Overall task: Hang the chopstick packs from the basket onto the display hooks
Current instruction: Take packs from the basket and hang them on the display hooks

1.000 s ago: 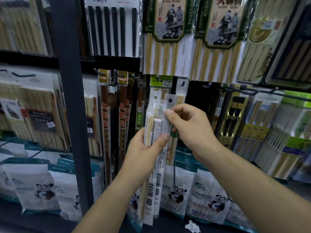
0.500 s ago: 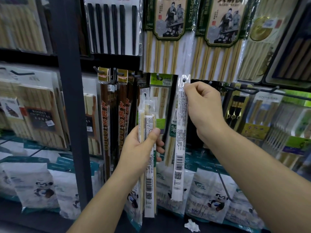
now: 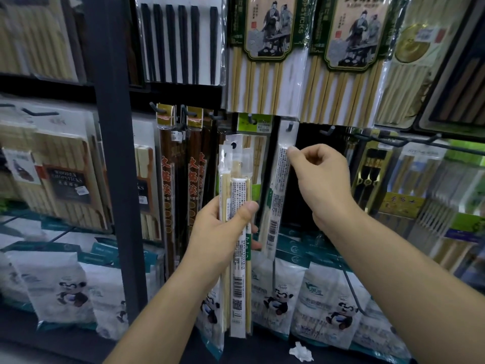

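Hanging underway: one pack sits on its hook, right grip pinching its top edge; left grip clamps several unhung packs (basket not visible), all left to hang.

Left hand: bare, seen from the back; thumbnail cut short and plain, knuckles smooth.
Right hand: bare, also seen from the back; nails short and plain where they show, faint creases over the knuckles.
Left forearm: bare from wrist to the bottom edge of the view, slim, evenly lit.
Right forearm: bare from wrist to the right edge of the view, appearing broader near the camera.
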A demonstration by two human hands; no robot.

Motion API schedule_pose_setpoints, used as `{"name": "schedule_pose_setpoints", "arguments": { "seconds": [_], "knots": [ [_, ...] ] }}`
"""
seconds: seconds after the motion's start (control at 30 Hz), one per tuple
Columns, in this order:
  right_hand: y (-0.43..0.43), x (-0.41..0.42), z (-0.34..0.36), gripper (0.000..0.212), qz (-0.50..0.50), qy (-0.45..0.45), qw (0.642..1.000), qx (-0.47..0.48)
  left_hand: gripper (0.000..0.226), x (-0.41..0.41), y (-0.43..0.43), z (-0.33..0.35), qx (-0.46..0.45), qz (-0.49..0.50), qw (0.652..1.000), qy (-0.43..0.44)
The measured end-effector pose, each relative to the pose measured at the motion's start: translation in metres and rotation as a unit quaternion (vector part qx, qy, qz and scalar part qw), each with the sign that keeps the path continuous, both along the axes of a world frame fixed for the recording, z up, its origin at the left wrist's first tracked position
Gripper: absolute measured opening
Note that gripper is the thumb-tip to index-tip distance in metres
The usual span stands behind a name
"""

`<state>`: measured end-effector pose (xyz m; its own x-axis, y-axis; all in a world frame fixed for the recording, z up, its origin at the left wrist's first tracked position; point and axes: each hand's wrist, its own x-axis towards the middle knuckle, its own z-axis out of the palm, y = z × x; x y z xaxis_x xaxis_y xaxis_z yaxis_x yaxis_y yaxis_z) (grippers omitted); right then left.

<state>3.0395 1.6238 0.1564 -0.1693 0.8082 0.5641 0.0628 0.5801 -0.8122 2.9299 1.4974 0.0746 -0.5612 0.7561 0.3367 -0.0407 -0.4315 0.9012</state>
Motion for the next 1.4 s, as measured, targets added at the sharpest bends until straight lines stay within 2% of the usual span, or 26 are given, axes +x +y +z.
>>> {"name": "schedule_pose_setpoints", "arguments": {
  "seconds": [0.13,0.23,0.33,0.43,0.63,0.77,0.9,1.13,1.27,1.4],
  "knots": [
    [-0.014,0.004,-0.005,0.021,0.047,0.022,0.999,-0.010,0.031,0.003,0.000,0.000,0.005,-0.008,1.000,-0.012],
    [-0.030,0.004,-0.009,0.020,0.148,-0.020,0.989,-0.019,0.027,0.005,0.001,0.000,0.018,-0.022,1.000,-0.008],
    [-0.039,0.001,-0.011,0.016,0.183,-0.041,0.982,0.000,0.019,0.007,0.002,-0.001,0.035,-0.040,0.999,-0.009],
    [-0.040,0.001,-0.009,0.016,0.170,-0.039,0.985,0.002,0.016,0.008,0.004,-0.004,0.032,-0.044,0.998,-0.014],
    [-0.032,0.004,-0.001,0.019,0.119,0.026,0.993,0.005,0.016,0.000,0.008,-0.003,0.013,-0.008,1.000,-0.013],
    [-0.023,0.005,0.012,0.021,0.089,0.072,0.993,0.008,0.018,-0.004,0.009,-0.005,0.020,-0.022,0.997,-0.069],
    [-0.018,0.003,0.018,0.024,0.078,0.079,0.994,0.015,0.007,-0.005,0.009,-0.008,0.015,-0.028,0.998,-0.050],
    [-0.015,-0.001,0.021,0.025,0.054,0.084,0.995,0.000,0.020,-0.004,0.007,-0.006,0.002,-0.028,1.000,-0.011],
    [-0.014,-0.001,0.022,0.023,0.050,0.096,0.994,-0.010,0.010,-0.003,0.006,-0.005,-0.005,-0.030,1.000,-0.002],
    [-0.011,-0.003,0.022,0.027,0.056,0.105,0.993,-0.013,0.012,-0.004,0.006,-0.008,-0.017,-0.022,1.000,0.013]
  ]
}}
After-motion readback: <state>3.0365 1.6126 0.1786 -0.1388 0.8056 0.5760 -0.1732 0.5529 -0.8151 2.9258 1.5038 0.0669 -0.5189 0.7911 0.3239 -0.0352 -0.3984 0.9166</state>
